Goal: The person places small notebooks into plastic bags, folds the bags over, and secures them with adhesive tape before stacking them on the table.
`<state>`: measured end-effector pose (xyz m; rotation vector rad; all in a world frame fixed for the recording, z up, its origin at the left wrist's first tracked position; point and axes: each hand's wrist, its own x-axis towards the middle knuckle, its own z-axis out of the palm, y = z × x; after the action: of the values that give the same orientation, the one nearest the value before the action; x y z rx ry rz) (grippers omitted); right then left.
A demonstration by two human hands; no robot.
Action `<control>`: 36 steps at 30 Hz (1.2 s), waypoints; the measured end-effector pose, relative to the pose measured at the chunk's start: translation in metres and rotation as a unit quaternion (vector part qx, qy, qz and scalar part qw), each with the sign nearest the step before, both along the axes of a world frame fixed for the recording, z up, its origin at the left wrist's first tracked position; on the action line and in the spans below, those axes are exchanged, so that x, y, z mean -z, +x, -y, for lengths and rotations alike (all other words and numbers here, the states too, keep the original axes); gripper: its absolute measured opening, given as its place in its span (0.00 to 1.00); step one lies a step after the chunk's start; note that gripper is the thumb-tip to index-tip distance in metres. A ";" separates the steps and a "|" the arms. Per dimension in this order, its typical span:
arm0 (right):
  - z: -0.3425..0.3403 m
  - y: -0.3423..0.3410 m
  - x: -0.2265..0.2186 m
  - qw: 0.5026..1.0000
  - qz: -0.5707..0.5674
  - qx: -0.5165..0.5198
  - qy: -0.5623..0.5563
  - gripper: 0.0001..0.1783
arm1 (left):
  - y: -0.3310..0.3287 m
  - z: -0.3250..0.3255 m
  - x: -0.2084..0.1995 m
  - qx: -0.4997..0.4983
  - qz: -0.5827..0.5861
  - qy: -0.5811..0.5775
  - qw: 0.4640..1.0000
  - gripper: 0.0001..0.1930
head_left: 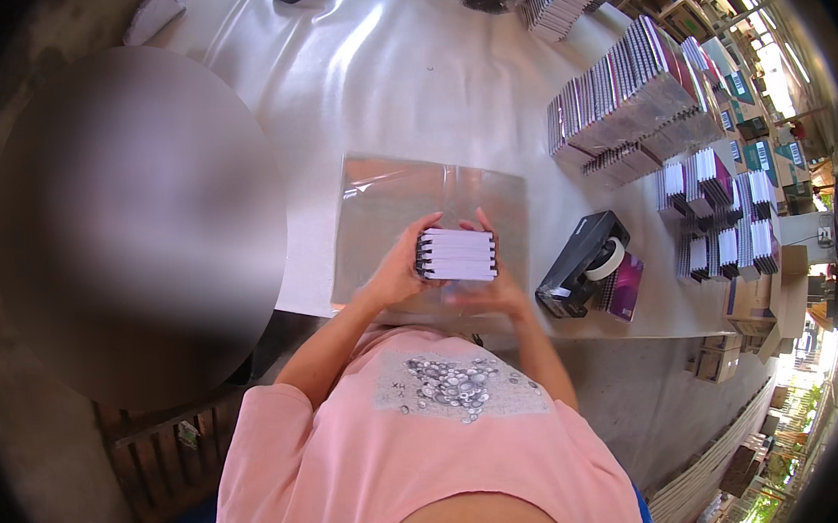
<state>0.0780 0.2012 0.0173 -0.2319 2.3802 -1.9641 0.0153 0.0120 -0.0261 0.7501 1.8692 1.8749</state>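
A small stack of spiral notebooks (pixel 457 255) with white page edges and black coils stands between my hands. My left hand (pixel 402 268) wraps round its left side, fingers at the coils. On its right side, my right hand (pixel 495 285) presses with its fingers behind the stack; that hand is partly blurred. Beneath them lies a clear plastic bag (pixel 386 201), flat on the white-covered table (pixel 417 96). The covers of the held notebooks are hidden.
To the right sit a black tape dispenser (pixel 574 260), a white tape roll (pixel 604 258) and a purple notebook (pixel 623 291). Farther right stand large piles of spiral notebooks (pixel 626 92) and smaller stacks (pixel 723 230). Cardboard boxes (pixel 717 357) are beyond the table edge. A blurred round patch covers the left.
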 end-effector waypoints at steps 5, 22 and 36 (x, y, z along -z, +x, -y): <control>0.034 0.004 0.021 0.984 -0.072 0.141 -0.077 0.57 | -0.008 0.005 -0.006 0.004 -0.126 0.021 0.992 0.40; 0.015 -0.024 -0.013 0.974 0.139 0.161 -0.075 0.33 | 0.001 0.030 -0.036 -0.129 -0.142 -0.160 0.968 0.53; 0.005 -0.042 -0.003 0.926 0.332 0.135 -0.120 0.27 | -0.003 0.056 -0.060 -0.091 -0.003 -0.182 0.979 0.38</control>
<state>0.0364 0.1965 0.0206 0.6825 1.8003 -1.9983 0.0119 -0.0440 0.0344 0.4755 2.2641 1.5574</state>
